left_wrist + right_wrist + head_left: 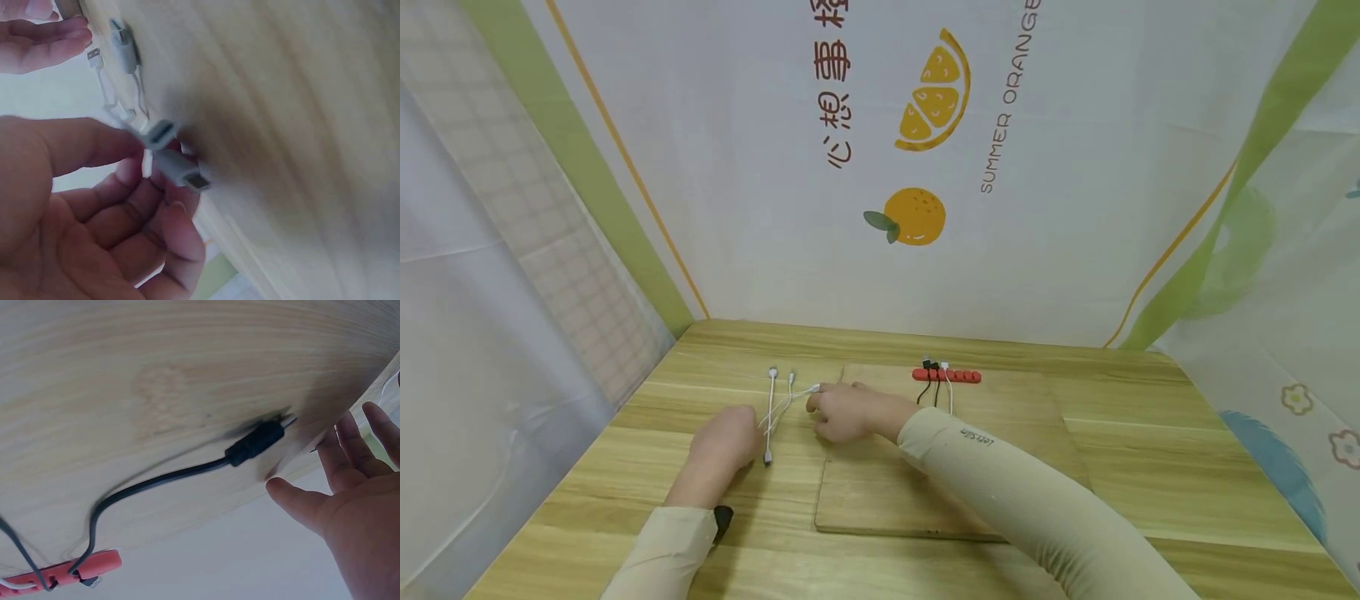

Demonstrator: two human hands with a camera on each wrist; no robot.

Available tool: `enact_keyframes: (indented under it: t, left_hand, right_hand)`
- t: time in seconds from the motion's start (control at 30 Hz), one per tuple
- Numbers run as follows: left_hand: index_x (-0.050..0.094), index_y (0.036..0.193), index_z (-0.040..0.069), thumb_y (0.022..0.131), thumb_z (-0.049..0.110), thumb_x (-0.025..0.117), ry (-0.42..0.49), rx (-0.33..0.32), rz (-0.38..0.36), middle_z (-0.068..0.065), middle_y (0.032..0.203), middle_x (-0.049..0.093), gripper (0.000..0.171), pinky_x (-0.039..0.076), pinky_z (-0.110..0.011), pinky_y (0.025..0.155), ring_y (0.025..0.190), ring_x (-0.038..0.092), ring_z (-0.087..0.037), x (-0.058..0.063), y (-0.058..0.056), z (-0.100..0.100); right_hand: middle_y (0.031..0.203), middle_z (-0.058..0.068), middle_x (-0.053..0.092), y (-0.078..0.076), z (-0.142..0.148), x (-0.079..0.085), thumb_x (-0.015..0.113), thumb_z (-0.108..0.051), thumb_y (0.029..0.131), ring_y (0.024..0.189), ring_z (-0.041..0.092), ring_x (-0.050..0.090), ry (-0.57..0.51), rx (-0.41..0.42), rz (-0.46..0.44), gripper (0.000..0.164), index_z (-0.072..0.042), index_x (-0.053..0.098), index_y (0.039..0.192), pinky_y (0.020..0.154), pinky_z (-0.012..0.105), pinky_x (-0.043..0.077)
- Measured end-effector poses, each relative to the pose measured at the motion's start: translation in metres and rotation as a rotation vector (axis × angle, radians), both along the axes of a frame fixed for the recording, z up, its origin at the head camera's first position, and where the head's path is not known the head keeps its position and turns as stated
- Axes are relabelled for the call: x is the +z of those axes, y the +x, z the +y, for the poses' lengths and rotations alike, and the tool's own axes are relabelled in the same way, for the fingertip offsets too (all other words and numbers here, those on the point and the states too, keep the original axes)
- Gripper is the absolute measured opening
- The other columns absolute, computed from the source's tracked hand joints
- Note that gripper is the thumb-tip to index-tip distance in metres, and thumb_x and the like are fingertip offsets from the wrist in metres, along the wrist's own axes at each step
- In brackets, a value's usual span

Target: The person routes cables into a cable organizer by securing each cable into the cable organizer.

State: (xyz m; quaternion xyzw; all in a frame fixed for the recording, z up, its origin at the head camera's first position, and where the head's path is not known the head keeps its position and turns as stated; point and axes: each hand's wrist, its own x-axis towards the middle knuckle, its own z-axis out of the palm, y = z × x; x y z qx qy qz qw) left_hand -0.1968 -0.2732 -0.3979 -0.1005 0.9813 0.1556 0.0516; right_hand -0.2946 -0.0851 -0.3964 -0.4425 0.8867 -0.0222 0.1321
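Note:
In the head view my left hand [726,440] is low over the left of the table, beside several short white charging cables [771,421]. The left wrist view shows its thumb and fingers pinching a white charging cable close to its end, with a connector [181,170] pointing out past the fingers. A second connector [161,134] overlaps it there. My right hand [844,412] reaches across the board's left edge, fingers extended and thumb apart. Its fingertips are right at the USB plug [815,388] of a white cable. In the right wrist view no thing shows between its fingers.
A wooden board [880,500] lies on the table. Near its back edge, a red cable holder [966,377] carries two black cables and a white one. One black cable's plug [256,442] lies over the board beside my right hand. A printed cloth [775,250] hangs behind.

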Motion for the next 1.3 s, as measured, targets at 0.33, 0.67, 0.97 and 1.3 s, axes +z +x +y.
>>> enact_keyframes:
  t: [0.33,0.67,0.97,1.3]
  left_hand:
    - [0.07,0.098,0.0,0.09,0.005,0.064,0.191,-0.029,0.118,-0.01,0.088,0.072,0.011,0.055,-0.044,0.079,0.081,0.064,-0.023,-0.002,-0.008,-0.004]
    - [0.074,0.106,-0.002,0.087,-0.001,0.066,0.265,-0.058,0.197,-0.007,0.086,0.07,0.02,0.05,-0.034,0.073,0.08,0.062,-0.019,0.001,-0.004,-0.002]
    - [0.075,0.103,0.001,0.095,0.003,0.072,0.274,-0.084,0.224,-0.007,0.092,0.075,0.009,0.055,-0.04,0.079,0.084,0.066,-0.019,0.012,-0.002,0.011]
    - [0.076,0.108,-0.002,0.094,0.001,0.073,0.266,-0.189,0.289,-0.008,0.091,0.076,0.014,0.056,-0.036,0.074,0.082,0.066,-0.018,0.022,0.006,0.028]
  right_hand:
    - [0.15,0.002,0.061,0.002,-0.001,0.0,0.057,-0.034,0.109,0.144,0.02,0.056,0.004,-0.002,0.002,0.042,-0.018,0.061,0.148,0.122,0.059,0.04]
    - [0.145,0.002,0.063,0.002,-0.002,-0.004,0.058,-0.033,0.108,0.139,0.018,0.059,-0.004,0.017,0.009,0.041,-0.017,0.062,0.146,0.119,0.059,0.043]
    - [0.113,0.013,0.077,-0.004,-0.004,0.001,0.054,-0.019,0.109,0.1,0.014,0.07,-0.356,-0.084,-0.358,0.04,0.003,0.063,0.14,0.098,0.031,0.056]
    - [0.108,0.009,0.074,0.004,-0.013,0.016,0.057,-0.012,0.11,0.1,0.018,0.072,-0.982,-0.499,-1.05,0.032,0.008,0.066,0.133,0.113,0.048,0.053]
